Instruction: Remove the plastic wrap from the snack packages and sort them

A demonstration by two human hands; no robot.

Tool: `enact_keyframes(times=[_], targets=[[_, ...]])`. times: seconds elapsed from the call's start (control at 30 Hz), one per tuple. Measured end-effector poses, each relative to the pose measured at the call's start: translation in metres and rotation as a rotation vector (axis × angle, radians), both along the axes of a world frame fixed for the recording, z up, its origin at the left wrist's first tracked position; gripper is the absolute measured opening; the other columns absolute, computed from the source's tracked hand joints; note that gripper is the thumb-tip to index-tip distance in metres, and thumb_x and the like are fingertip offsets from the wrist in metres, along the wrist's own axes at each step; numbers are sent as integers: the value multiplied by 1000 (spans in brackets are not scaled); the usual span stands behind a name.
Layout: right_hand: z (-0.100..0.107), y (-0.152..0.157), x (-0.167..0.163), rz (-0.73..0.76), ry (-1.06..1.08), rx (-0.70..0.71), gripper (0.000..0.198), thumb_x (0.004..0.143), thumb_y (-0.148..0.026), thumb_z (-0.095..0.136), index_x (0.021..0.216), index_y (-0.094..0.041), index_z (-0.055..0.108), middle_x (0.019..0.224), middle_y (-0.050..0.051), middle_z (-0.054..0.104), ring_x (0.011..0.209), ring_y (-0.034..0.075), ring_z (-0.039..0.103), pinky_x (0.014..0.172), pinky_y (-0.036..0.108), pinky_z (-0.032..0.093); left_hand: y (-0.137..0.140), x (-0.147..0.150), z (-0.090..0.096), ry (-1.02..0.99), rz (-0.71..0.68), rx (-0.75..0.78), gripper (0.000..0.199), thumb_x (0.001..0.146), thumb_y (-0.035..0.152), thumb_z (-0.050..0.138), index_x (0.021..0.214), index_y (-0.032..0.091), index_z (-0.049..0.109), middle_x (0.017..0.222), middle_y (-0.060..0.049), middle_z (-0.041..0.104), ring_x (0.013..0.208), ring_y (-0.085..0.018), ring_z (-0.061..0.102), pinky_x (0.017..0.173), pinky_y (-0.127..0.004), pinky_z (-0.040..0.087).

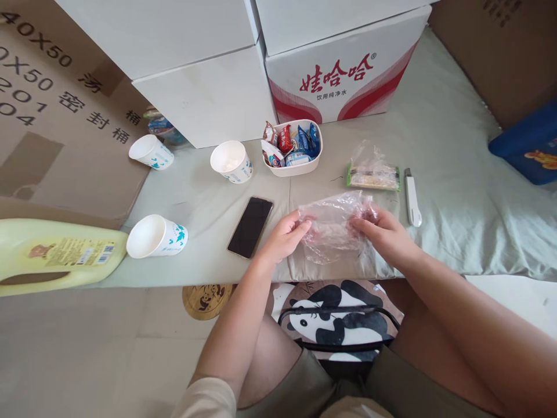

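Observation:
A crinkled clear plastic bag (333, 223) is stretched between my two hands above the front edge of the cloth-covered surface. My left hand (285, 237) pinches its left side, thumb on top. At the bag's right side, my right hand (383, 232) grips it between thumb and fingers. Just beyond lies a green-edged packet (374, 177) in loose clear wrapping. A white utility knife (412, 200) rests to the right of that packet. Left of my left hand is a dark-screened phone (250, 227).
A white tub (292, 170) holds several snack packets. Three paper cups stand or lie leftward: one upright (232, 162), one tilted (152, 153), one on its side (159, 237). A yellow jug (61, 252) lies at left. White cartons (339, 75) back the surface; a panda mat (335, 316) is below.

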State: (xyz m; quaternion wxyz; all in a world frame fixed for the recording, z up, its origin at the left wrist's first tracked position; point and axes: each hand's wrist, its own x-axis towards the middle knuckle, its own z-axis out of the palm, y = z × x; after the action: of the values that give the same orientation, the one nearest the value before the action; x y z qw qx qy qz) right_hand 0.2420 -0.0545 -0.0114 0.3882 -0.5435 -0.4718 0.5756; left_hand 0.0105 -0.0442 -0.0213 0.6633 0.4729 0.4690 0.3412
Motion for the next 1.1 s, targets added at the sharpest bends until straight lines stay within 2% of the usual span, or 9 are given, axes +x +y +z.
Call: enact_keyframes(times=[0.1, 0.2, 0.4, 0.53, 0.67, 0.73, 0.83, 0.97, 1.1], targets=[[0, -2, -1, 13, -56, 30, 33, 80, -50, 72, 74, -24, 53, 64, -2, 56, 59, 14, 52, 57, 29, 44, 0, 1, 3, 22, 14, 16, 36, 83, 47, 73, 104, 19, 65, 67, 2, 70, 58, -15, 70, 52, -23, 53], [-1, -4, -3, 26, 74, 31, 30, 81, -48, 73, 83, -25, 54, 60, -5, 52, 54, 13, 49, 53, 27, 42, -1, 0, 9, -45, 51, -40, 40, 78, 48, 75, 102, 20, 62, 58, 5, 65, 45, -13, 63, 43, -22, 48], [7, -4, 0, 73, 385, -27, 27, 76, -47, 73, 80, -24, 60, 61, -1, 58, 53, 15, 52, 54, 30, 43, 2, -5, 16, -258, 106, -112, 24, 67, 36, 78, 75, 17, 67, 66, 2, 65, 53, -11, 61, 49, -25, 54], [10, -2, 4, 133, 403, -35, 44, 77, -68, 61, 75, -24, 66, 62, 3, 59, 55, 20, 56, 58, 37, 48, 3, -5, 13, -245, 107, -54, 42, 73, 57, 76, 68, 15, 67, 68, -2, 64, 58, -10, 57, 52, -22, 48], [1, -2, 2, 54, 266, 25, 45, 77, -64, 70, 68, -22, 60, 67, 2, 58, 61, 16, 53, 58, 31, 44, 1, -5, 13, -178, 64, 2, 39, 67, 48, 86, 78, 17, 65, 69, 3, 57, 58, -6, 52, 54, -19, 40], [-3, -2, 0, 15, 226, 23, 35, 74, -51, 80, 80, -22, 60, 71, -2, 58, 62, 13, 52, 57, 27, 42, 0, -4, 13, -177, 65, 8, 39, 65, 38, 88, 88, 19, 63, 74, 5, 57, 61, -6, 54, 59, -19, 43], [-4, -1, -1, -2, 243, -7, 46, 71, -40, 85, 101, -25, 54, 76, -5, 58, 62, 12, 53, 57, 25, 42, 0, -4, 12, -175, 70, 1, 47, 67, 30, 86, 103, 22, 57, 81, 5, 62, 66, -7, 59, 64, -21, 45], [-2, -1, -1, -26, 262, 0, 51, 69, -37, 86, 103, -26, 49, 75, -6, 56, 62, 11, 53, 58, 25, 41, 2, -2, 9, -123, 104, -14, 61, 65, 23, 84, 116, 24, 51, 89, 3, 67, 73, -10, 63, 71, -24, 48], [-1, 0, -1, -39, 228, 31, 48, 70, -39, 84, 100, -25, 50, 74, -5, 54, 62, 11, 51, 57, 25, 39, 3, 0, 9, -60, 124, -6, 54, 63, 24, 83, 109, 20, 55, 92, 1, 69, 80, -12, 64, 76, -25, 49]])
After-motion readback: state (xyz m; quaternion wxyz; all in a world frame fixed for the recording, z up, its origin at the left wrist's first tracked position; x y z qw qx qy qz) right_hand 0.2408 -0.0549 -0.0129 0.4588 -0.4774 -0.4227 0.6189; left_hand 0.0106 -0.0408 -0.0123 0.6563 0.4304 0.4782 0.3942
